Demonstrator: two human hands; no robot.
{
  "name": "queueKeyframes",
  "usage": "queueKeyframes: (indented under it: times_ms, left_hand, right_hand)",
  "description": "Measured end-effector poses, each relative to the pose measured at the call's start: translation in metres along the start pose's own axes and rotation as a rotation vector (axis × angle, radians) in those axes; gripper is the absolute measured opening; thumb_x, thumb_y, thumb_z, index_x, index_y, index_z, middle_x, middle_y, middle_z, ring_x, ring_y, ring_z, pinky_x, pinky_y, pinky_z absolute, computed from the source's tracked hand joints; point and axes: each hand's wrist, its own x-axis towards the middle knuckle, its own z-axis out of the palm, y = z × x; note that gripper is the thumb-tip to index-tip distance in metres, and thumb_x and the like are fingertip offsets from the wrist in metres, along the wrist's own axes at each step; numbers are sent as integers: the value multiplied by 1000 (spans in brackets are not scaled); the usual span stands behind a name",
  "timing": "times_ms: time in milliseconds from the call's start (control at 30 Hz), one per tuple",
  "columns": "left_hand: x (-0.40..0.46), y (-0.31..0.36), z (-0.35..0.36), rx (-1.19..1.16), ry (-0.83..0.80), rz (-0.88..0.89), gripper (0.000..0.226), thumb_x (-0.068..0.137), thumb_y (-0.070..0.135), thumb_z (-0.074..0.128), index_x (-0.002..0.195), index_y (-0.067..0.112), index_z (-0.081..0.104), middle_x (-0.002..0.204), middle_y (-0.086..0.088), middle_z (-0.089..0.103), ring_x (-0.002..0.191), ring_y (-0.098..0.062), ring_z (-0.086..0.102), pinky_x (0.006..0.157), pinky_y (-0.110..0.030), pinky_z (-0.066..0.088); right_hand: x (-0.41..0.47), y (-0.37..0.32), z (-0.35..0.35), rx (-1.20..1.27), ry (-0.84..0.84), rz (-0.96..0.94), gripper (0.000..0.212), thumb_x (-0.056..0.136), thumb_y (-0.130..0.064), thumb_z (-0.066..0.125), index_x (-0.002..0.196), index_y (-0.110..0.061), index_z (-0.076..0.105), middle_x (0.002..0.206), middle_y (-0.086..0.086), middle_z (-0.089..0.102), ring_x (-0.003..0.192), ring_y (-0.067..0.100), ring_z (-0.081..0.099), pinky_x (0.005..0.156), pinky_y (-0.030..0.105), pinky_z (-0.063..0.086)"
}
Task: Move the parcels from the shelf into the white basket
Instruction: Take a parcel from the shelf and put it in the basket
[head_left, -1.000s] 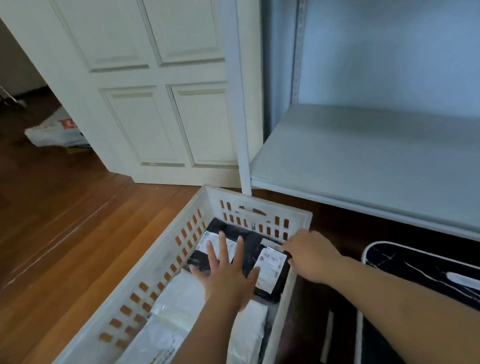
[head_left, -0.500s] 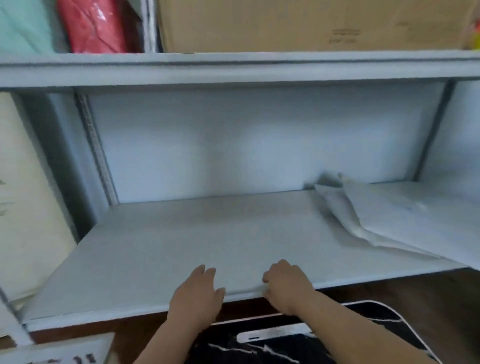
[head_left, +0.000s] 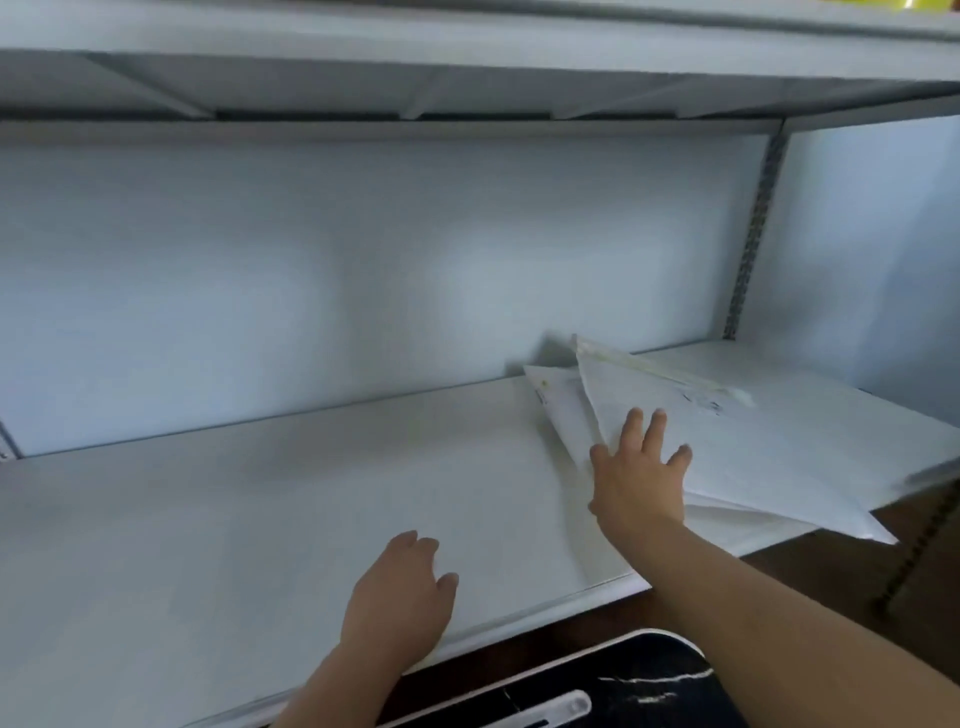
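Shelf (head_left: 260, 519) board, pale and wide, is seen across most of the frame, with a second board above it along the top edge. A perforated metal upright (head_left: 753, 234) is seen at the right, against the back panel. In the right half of the frame, white parcels (head_left: 753, 447) are stacked flat on the shelf, the upper one laid askew over the lower, with one corner hanging past the front edge at the lower right. A dark mat (head_left: 649, 680) with white lines is visible on the floor at the bottom right, below the shelf edge.

The right hand (head_left: 639, 478) is laid palm down on the near left corner of the parcels, its fingers (head_left: 631, 426) spread apart and clamped on nothing. The left hand (head_left: 400, 603) is placed at the bottom centre, over the front part of the bare shelf, its fingers (head_left: 415, 543) loosely curled and close together, holding nothing. Whether it touches the board cannot be told.
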Motion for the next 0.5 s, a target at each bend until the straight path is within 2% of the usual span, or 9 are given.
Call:
queueKeyframes:
  times_ms: [100, 133, 200, 267, 333, 367, 400, 433, 500]
  left_hand:
    - [9, 7, 11, -10, -24, -5, 50, 101, 38, 36, 148, 22, 31, 158, 4, 18, 143, -11, 24, 113, -24, 21]
    - [12, 7, 15, -12, -38, -10, 50, 101, 38, 37, 147, 22, 32, 158, 5, 18, 142, -10, 25, 112, -23, 21]
    - [15, 7, 19, -13, -47, -15, 49, 100, 39, 37, 147, 22, 33, 157, 5, 20, 142, -10, 25, 112, -23, 21]
    - [18, 6, 21, -82, -31, -40, 49, 100, 39, 40, 145, 20, 37, 154, 4, 29, 140, -11, 30, 113, -24, 23]
    - [19, 5, 19, -248, -1, -119, 49, 98, 39, 45, 142, 17, 43, 148, 2, 41, 134, -14, 39, 112, -26, 28]
    - [18, 5, 17, -351, 13, -170, 50, 97, 39, 48, 141, 16, 44, 145, 0, 46, 131, -16, 43, 111, -27, 30]
    - [17, 3, 15, -457, 36, -219, 52, 96, 41, 50, 141, 15, 44, 142, -2, 49, 128, -19, 48, 110, -31, 33]
    - [15, 0, 12, -575, 60, -274, 56, 94, 43, 52, 142, 15, 43, 139, -4, 52, 122, -21, 53, 108, -36, 39]
    - [7, -6, 3, -810, 130, -372, 63, 90, 46, 57, 145, 22, 37, 134, -5, 54, 108, -25, 61, 93, -42, 52]
  right_hand:
    - [10, 2, 4, -79, -106, -2, 38, 94, -18, 49, 132, -14, 48, 149, 26, 23, 134, 49, 27, 101, 50, 37]
    - [12, 3, 4, -95, -93, -15, 36, 93, -11, 47, 128, -12, 53, 139, 22, 39, 123, 41, 44, 92, 41, 43]
    - [10, 6, 7, -33, -53, -88, 33, 91, -2, 45, 117, -12, 62, 111, 8, 56, 102, 25, 59, 74, 28, 43]
    - [6, 2, 10, 108, -56, -158, 29, 88, 2, 48, 106, -11, 66, 100, 4, 62, 94, 21, 64, 68, 27, 45]
    - [-3, -13, 9, 203, 125, -239, 14, 65, -1, 76, 77, -3, 71, 78, 9, 67, 67, 24, 68, 53, 26, 48]
    - [-9, -23, 9, 266, 191, -281, 27, 37, -3, 88, 54, -4, 67, 56, 8, 61, 45, 23, 61, 40, 22, 43]
    - [-15, -36, 9, 337, 221, -339, 39, 13, -4, 88, 37, -6, 57, 41, 4, 51, 29, 20, 50, 33, 17, 35]
    - [-22, -50, 10, 385, 253, -374, 45, 2, -7, 85, 30, -6, 51, 34, 2, 44, 23, 17, 43, 31, 13, 29]
    - [-51, -85, 4, 401, 259, -463, 47, -1, -15, 85, 29, -6, 50, 33, 1, 41, 21, 15, 40, 35, 9, 20]
